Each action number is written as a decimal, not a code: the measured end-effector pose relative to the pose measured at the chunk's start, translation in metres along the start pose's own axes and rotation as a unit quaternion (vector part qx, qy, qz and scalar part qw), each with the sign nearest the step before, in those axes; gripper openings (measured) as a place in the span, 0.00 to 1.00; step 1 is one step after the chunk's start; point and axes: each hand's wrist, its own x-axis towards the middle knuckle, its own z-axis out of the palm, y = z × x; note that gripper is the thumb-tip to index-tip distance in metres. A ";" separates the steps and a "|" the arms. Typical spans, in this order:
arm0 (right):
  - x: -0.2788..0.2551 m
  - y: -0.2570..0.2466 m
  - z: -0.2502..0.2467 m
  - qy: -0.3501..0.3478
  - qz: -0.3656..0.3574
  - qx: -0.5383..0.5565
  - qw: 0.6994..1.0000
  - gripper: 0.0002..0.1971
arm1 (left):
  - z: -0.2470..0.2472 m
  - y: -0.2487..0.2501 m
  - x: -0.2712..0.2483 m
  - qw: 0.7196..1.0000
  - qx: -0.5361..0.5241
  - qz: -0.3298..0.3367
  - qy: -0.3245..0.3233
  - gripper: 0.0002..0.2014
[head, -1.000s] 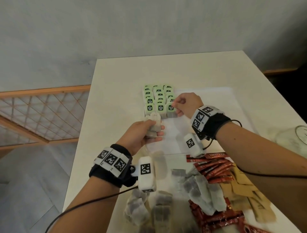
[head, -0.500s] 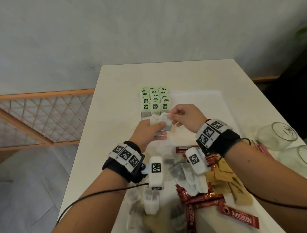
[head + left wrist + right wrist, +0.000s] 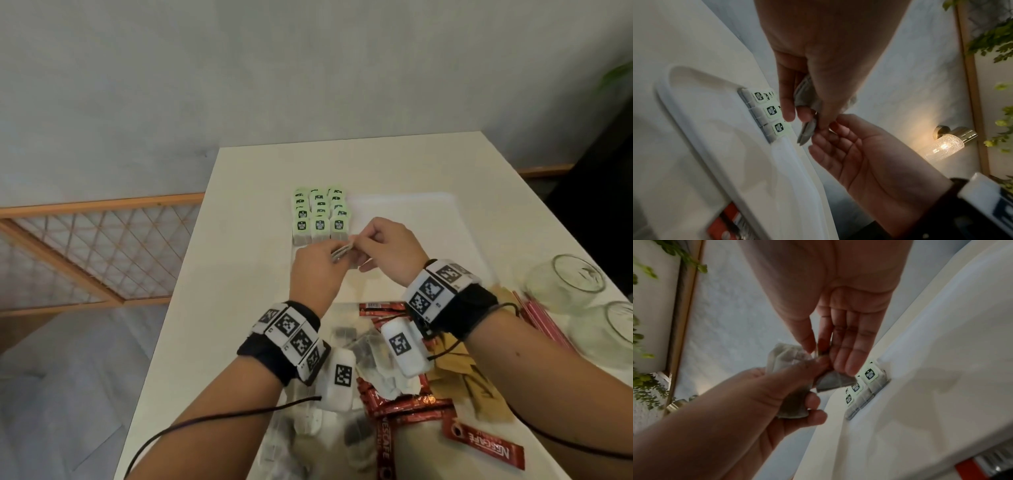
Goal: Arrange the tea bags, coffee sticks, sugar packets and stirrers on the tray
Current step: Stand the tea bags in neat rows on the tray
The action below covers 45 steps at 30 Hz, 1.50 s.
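Rows of green-tagged tea bags (image 3: 320, 216) in white tray (image 3: 428, 219); grey tea bags (image 3: 791, 369) clutched by left hand (image 3: 318, 270), one apparently pinched by right hand (image 3: 387, 250).

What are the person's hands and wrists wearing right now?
The left hand and right hand are bare, with no sleeves. Each wrist has a black band carrying white blocks with black square-pattern markers and a white camera pod underneath. A thin black cable trails back from each.
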 end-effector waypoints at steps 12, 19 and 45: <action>0.041 0.038 0.006 -0.114 0.044 -0.094 0.988 0.03 | -0.009 -0.040 0.017 0.951 -0.200 -0.204 -0.116 0.08; 0.085 0.036 0.035 -0.087 0.022 -0.179 0.980 0.03 | -0.036 -0.072 0.038 0.895 -0.313 -0.288 -0.137 0.10; 0.053 0.011 0.033 -0.075 -0.045 -0.049 0.995 0.04 | -0.030 -0.058 0.031 0.914 -0.351 -0.194 -0.060 0.12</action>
